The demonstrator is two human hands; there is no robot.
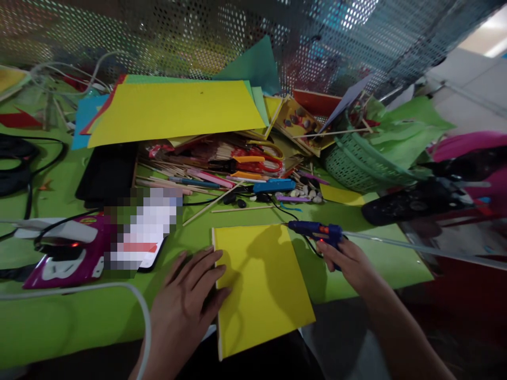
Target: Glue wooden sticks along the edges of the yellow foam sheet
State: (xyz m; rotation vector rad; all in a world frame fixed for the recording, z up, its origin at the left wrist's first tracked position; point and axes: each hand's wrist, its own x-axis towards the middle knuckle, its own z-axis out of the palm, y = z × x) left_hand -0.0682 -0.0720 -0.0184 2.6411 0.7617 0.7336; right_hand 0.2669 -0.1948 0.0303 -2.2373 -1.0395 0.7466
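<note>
A yellow card (263,295) lies before me at the green table's front edge, its lower part reaching past that edge. A thin pale wooden stick (220,338) runs along its left side. My left hand (194,287) rests there, fingers stretched out and fingertips touching the card's left margin. In my right hand (348,261) is a blue hot glue gun (317,230), with a long clear glue stick (396,243) out of its back and a red light on its body. Its nozzle points left, at the card's upper right corner. Shadows fall across the card.
Behind the card are scissors (245,163), a blue box cutter (273,186), pebbles and thin sticks. Stacked coloured paper (174,111) stands farther back. A green basket (356,158) is at right. A phone (144,232) and a purple power strip (75,253) lie left; a white cable (140,301) crosses near my left arm.
</note>
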